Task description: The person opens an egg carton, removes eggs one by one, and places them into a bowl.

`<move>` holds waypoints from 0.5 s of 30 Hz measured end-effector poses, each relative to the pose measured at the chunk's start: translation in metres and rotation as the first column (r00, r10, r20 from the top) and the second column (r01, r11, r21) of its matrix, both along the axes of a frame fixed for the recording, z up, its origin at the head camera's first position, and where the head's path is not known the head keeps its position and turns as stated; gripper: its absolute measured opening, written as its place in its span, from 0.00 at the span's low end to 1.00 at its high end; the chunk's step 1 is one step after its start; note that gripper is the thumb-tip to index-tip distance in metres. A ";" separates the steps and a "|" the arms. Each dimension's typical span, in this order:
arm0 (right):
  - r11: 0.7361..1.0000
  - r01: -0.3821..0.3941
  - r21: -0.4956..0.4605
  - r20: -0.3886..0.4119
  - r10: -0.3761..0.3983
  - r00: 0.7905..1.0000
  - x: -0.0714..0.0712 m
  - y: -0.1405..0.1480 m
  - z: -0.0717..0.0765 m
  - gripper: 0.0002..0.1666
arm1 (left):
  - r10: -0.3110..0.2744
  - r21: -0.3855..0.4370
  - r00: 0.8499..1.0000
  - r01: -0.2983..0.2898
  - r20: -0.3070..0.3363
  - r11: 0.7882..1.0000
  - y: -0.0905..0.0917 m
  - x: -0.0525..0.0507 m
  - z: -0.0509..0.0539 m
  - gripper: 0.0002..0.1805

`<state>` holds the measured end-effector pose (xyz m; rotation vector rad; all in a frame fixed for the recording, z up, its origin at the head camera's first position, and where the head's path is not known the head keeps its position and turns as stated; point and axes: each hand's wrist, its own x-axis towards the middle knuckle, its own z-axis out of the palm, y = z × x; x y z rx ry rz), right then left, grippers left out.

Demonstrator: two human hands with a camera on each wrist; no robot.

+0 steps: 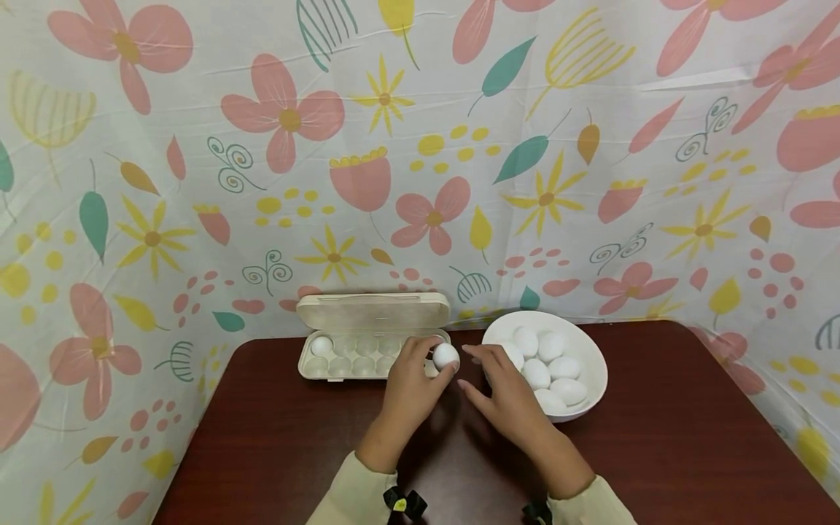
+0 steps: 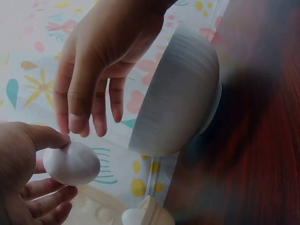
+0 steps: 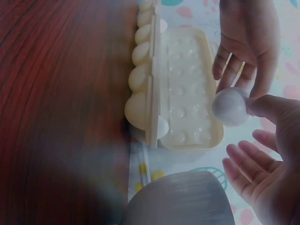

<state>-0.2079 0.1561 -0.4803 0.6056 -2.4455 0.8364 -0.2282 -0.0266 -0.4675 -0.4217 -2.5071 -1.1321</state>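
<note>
A white egg [image 1: 446, 356] is held between the thumb and fingers of my left hand [image 1: 415, 375], over the right end of an open egg carton [image 1: 340, 370]. Close to that egg, on its right, is my right hand [image 1: 505, 390], its fingers spread and loosely bent with nothing gripped. One egg [image 1: 321, 346] sits in the carton's back left cup. Another egg [image 3: 162, 126] shows at the carton's near end in the right wrist view; my left hand hides that end in the head view. Several eggs [image 1: 537, 373] lie in a white bowl [image 1: 596, 372] beside my right hand.
Carton and bowl stand near the back edge of a dark red-brown table [image 1: 282, 452]. The carton's lid [image 1: 374, 312] leans back toward a flower-patterned cloth [image 1: 433, 146] that hangs behind the table.
</note>
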 end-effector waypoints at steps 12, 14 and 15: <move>0.999 -0.030 -0.022 -0.005 0.030 1.000 -0.002 -0.006 0.001 0.34 | -0.021 0.015 1.000 0.021 -0.004 1.000 0.000 0.001 -0.002 0.21; 0.999 -0.032 -0.024 -0.003 0.032 0.999 -0.002 -0.006 0.001 0.35 | -0.027 0.013 1.000 0.027 -0.006 1.000 0.000 0.001 -0.001 0.20; 0.999 -0.032 -0.025 0.000 0.032 0.999 -0.002 -0.007 0.001 0.35 | -0.030 0.012 1.000 0.030 -0.006 0.999 0.001 0.002 -0.001 0.20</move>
